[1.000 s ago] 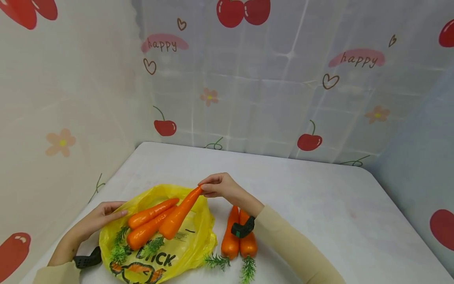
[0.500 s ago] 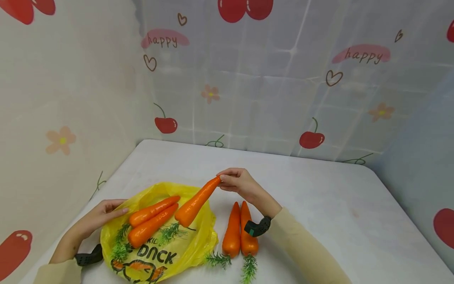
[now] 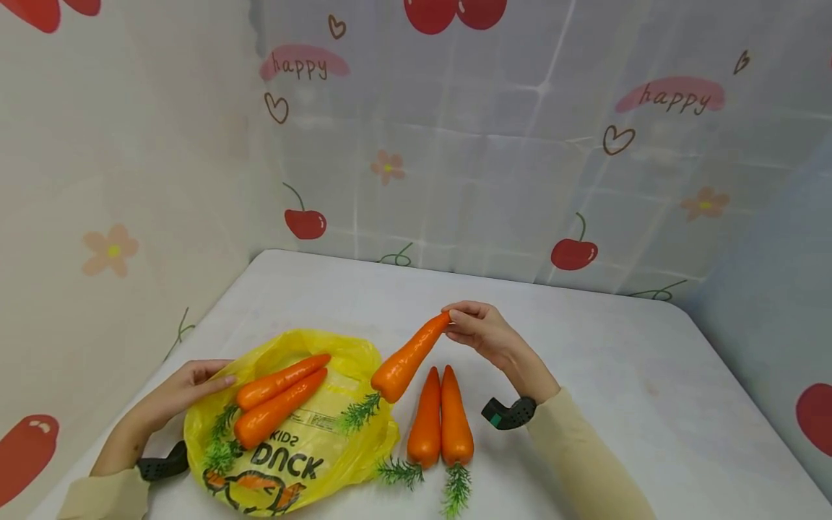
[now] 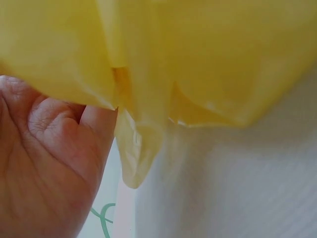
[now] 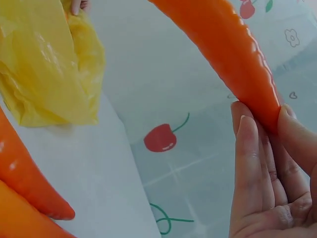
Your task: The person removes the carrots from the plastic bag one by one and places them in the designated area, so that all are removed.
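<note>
My right hand (image 3: 489, 334) pinches an orange carrot (image 3: 408, 359) by its thin tip, between thumb and fingers in the right wrist view too. The carrot hangs aslant, its green leafy top (image 3: 360, 412) over the right part of a yellow plastic bag (image 3: 354, 451). My left hand (image 3: 188, 393) grips the bag's left edge, thumb on the near side; in the left wrist view the yellow film (image 4: 213, 59) hides most of the fingers. Two more carrots (image 3: 286, 408) lie side by side on the bag, leaves toward the lower left.
Two carrots (image 3: 457, 426) lie next to each other on the white table (image 3: 585, 361), right of the bag, tips pointing away and leaves toward me. Behind the table hangs a cherry-print curtain (image 3: 455, 195). Each wrist carries a black strapped device (image 3: 509, 413).
My right hand has carried the carrot to the right, from above the bag's middle to its right edge. The left hand stays on the bag. The head view has tilted slightly.
</note>
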`<state>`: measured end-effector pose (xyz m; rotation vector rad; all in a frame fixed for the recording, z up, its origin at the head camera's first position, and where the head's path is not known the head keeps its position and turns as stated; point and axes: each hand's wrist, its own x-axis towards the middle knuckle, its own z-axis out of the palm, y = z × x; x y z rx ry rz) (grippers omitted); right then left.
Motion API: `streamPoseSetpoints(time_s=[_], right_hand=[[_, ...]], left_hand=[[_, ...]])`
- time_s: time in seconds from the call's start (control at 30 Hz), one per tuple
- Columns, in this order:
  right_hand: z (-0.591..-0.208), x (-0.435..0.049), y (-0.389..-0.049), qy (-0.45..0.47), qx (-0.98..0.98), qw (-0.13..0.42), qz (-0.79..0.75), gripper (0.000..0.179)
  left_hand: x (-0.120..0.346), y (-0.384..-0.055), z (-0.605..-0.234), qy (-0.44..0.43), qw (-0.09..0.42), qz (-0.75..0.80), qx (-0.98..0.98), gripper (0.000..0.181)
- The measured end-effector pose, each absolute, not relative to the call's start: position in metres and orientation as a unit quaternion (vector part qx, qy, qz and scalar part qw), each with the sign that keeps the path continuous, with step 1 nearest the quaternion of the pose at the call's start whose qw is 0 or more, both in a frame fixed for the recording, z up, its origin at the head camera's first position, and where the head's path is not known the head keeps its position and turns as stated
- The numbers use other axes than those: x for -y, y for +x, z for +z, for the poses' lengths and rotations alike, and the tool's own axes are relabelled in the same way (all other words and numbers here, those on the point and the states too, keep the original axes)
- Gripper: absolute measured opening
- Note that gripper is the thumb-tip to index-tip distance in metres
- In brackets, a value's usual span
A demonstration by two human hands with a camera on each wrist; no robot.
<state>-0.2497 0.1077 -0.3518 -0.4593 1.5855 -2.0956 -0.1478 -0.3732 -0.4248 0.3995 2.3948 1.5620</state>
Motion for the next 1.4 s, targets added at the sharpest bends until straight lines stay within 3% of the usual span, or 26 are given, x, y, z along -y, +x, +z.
streamPoseSetpoints(time_s=[0.4, 0.83, 1.4], right_hand=[[-0.357, -0.154, -0.253, -0.121, -0.576, 0.241, -0.771, 0.018], [-0.383, -0.204, -0.259, -0.085, -0.561, 0.289, -0.771, 0.024], [-0.423, -0.228, -0.269, -0.172, -0.554, 0.344, -0.738, 0.030]], left_hand=[[0.374, -0.149, -0.427, 0.146, 0.131, 0.547, -0.814, 0.038], [0.375, -0.148, -0.427, 0.139, 0.130, 0.544, -0.817, 0.037], [0.375, -0.149, -0.427, 0.145, 0.130, 0.551, -0.811, 0.036]])
